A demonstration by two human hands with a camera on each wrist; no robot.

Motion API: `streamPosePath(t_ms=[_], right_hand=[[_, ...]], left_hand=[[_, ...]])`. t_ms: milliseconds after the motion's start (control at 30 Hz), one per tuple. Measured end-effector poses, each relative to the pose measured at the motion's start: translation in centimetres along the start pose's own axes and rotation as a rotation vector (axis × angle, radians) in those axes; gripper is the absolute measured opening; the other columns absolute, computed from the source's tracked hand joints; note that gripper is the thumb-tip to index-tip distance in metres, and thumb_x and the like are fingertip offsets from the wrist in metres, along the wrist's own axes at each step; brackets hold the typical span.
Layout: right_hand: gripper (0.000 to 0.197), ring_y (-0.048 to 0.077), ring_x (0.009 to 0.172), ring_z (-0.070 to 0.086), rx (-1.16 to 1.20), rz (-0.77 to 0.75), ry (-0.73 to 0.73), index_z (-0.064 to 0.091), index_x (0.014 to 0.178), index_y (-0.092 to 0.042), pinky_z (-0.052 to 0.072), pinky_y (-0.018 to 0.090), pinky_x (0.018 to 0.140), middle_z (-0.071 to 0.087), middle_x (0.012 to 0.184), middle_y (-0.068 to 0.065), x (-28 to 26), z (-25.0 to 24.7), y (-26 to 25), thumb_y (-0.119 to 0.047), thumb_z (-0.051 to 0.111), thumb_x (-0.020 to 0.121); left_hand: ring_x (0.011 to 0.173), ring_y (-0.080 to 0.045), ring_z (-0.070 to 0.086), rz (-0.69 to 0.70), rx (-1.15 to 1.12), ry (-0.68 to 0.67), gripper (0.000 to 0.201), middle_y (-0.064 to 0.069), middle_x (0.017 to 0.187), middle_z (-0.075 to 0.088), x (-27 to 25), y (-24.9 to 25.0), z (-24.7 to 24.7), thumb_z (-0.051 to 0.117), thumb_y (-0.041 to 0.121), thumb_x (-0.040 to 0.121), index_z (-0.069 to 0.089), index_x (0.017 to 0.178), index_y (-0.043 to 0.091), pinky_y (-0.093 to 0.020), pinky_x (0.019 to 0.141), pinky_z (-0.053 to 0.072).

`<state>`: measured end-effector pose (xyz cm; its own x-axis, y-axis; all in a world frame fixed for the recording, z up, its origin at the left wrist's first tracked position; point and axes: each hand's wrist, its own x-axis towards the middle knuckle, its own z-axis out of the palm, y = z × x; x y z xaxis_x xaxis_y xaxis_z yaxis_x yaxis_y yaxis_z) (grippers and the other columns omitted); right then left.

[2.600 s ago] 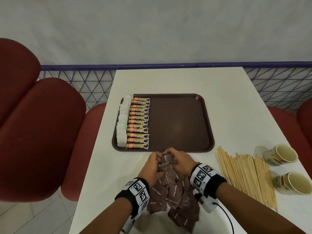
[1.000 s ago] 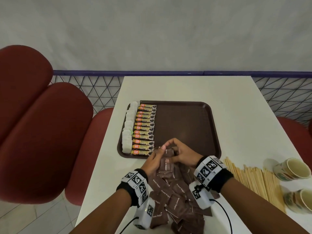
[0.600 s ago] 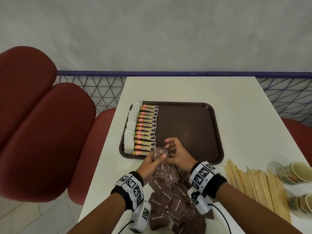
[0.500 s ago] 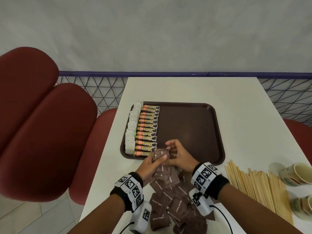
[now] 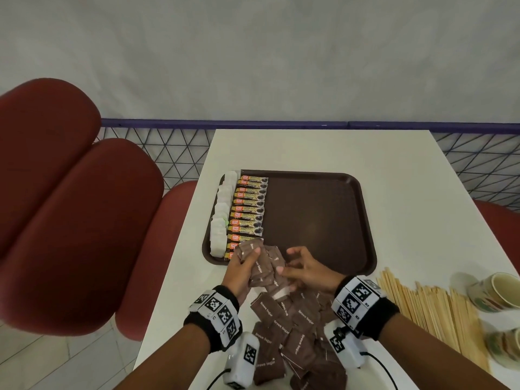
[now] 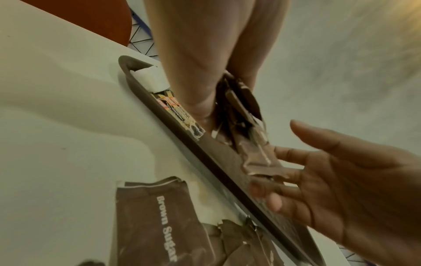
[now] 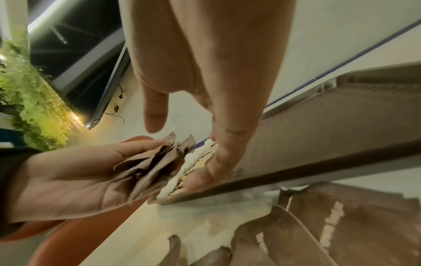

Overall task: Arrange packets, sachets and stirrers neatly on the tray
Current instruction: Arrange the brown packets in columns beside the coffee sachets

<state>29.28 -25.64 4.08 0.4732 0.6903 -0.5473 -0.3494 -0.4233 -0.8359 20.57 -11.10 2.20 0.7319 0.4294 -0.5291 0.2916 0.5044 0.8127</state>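
Note:
My left hand (image 5: 242,266) grips a fanned stack of brown sugar sachets (image 5: 261,263) over the near-left edge of the brown tray (image 5: 363,209). The left wrist view shows the stack (image 6: 246,126) pinched between thumb and fingers. My right hand (image 5: 304,268) is beside it, with straight fingers touching the stack's right end (image 6: 262,162). A loose pile of brown sugar sachets (image 5: 292,327) lies on the table between my forearms. A column of white sachets (image 5: 222,218) and a column of coffee stick packets (image 5: 249,209) line the tray's left side.
Wooden stirrers (image 5: 430,313) lie in a heap on the table right of my right wrist. Two paper cups (image 5: 492,291) lie on their sides at the far right. Red seats (image 5: 70,220) stand left of the white table. The tray's middle and right are bare.
Both hands rose from the loose pile with a stack of brown sachets and moved forward to the tray's near edge. The stack has fanned out and my right hand's fingers have loosened.

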Motion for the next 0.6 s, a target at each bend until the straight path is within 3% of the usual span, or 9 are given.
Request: streamPosePath(t_ms=[100, 200, 367, 600], right_hand=[[0.055, 0.015, 0.063, 0.058, 0.055, 0.014, -0.061, 0.019, 0.127, -0.009, 0.054, 0.02, 0.053, 0.052, 0.097, 0.006, 0.4, 0.9, 0.1, -0.013, 0.058, 0.088], [0.053, 0.013, 0.065, 0.059, 0.024, -0.046, -0.066, 0.019, 0.121, -0.014, 0.052, 0.019, 0.051, 0.055, 0.094, 0.003, 0.7, 1.8, -0.3, -0.012, 0.059, 0.088], [0.053, 0.009, 0.062, 0.057, -0.057, -0.128, -0.013, 0.022, 0.123, -0.008, 0.045, 0.017, 0.046, 0.055, 0.084, 0.001, 1.3, 2.4, -0.8, -0.013, 0.061, 0.087], [0.042, 0.01, 0.059, 0.056, 0.011, -0.128, -0.016, 0.033, 0.111, -0.013, 0.041, 0.019, 0.044, 0.055, 0.085, 0.002, 1.8, 2.2, -0.4, -0.007, 0.064, 0.084]], left_hand=[[0.106, -0.036, 0.063, 0.015, 0.006, 0.038, 0.035, -0.023, 0.118, 0.062, 0.3, 0.1, 0.5, 0.049, 0.016, 0.096, 0.045, 0.128, 0.005, -0.048, 0.089, 0.052], [0.109, -0.032, 0.062, 0.015, 0.048, 0.04, 0.039, -0.019, 0.119, 0.062, 0.4, -0.2, 1.3, 0.046, 0.026, 0.097, 0.041, 0.132, 0.01, -0.051, 0.098, 0.046], [0.116, -0.032, 0.056, -0.003, 0.075, 0.03, 0.042, -0.018, 0.125, 0.058, 0.1, -0.3, 1.7, 0.04, 0.035, 0.098, 0.033, 0.137, 0.021, -0.054, 0.102, 0.043], [0.123, -0.021, 0.051, 0.037, 0.3, -0.106, 0.042, -0.006, 0.132, 0.054, 0.0, -0.3, 0.1, 0.04, 0.041, 0.097, 0.029, 0.134, 0.025, -0.044, 0.11, 0.036]])
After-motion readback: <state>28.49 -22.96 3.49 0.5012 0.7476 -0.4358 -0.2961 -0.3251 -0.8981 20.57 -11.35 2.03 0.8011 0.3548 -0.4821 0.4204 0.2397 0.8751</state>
